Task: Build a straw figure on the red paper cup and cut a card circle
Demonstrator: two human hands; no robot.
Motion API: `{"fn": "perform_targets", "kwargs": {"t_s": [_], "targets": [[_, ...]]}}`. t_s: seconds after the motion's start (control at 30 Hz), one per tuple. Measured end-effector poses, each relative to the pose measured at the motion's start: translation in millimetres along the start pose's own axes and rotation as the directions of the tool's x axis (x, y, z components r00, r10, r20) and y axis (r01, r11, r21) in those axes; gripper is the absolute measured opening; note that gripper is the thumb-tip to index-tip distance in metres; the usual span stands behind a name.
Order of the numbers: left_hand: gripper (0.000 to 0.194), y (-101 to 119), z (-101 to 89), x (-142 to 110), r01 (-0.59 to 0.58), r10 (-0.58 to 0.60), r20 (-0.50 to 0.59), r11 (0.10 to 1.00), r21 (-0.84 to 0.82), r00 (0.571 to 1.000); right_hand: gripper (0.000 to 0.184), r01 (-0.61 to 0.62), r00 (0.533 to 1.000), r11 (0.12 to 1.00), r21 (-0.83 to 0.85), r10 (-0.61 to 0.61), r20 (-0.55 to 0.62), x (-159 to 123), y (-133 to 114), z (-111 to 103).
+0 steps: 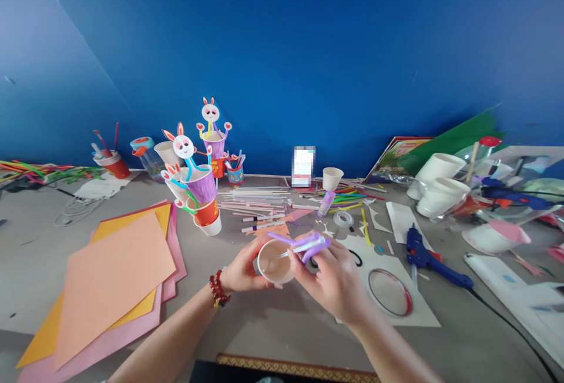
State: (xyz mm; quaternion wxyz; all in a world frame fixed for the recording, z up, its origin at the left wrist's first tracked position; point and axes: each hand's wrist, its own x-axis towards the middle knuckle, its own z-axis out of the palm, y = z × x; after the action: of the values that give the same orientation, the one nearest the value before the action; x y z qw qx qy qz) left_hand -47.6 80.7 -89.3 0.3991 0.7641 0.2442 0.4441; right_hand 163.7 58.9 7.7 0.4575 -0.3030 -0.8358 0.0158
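Note:
My left hand (244,266) grips a white paper cup (262,254) from its left side, the cup's mouth tilted up towards me. At the cup's right rim, my right hand (335,274) is closed on purple straw-like pieces (315,245) and a thin pale rod (299,248), whose tip reaches inside the cup. Whether rod and purple pieces are joined, I cannot tell. Beyond my left hand stands a rabbit figure (183,145) on a purple cup (203,184), stacked over a red cup (206,214). Another rabbit figure (210,114) stands behind it.
Coloured paper sheets (118,277) lie on the left. A blue glue gun (434,259) with a black cord lies right of a tape ring (409,301). Farther back are markers (264,218), a glue stick (326,202), a paper cup (332,178) and paper scraps. Stacked cups (440,198) lie at right.

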Motion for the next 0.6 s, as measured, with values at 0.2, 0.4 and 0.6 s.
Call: {"fn": "perform_targets", "kwargs": {"t_s": [0.2, 0.4, 0.6], "targets": [[0.08, 1, -0.3, -1, 0.022, -0.022, 0.016, 0.999, -0.042, 1.0, 0.023, 0.066, 0.993, 0.996, 0.068, -0.072, 0.093, 2, 3, -7], [0.072, 4, -1.0, 1, -0.024, 0.025, -0.032, 0.999, 0.031, 0.999, 0.017, -0.008, 1.0, 0.999, 0.034, 0.007, 0.008, -5, -7, 10], [0.085, 1, -2.6, -2, 0.013, -0.015, -0.037, 0.998, -0.056, 0.999, 0.013, -0.099, 0.993, 0.99, 0.101, 0.092, 0.074, 0, -4, 7]]}}
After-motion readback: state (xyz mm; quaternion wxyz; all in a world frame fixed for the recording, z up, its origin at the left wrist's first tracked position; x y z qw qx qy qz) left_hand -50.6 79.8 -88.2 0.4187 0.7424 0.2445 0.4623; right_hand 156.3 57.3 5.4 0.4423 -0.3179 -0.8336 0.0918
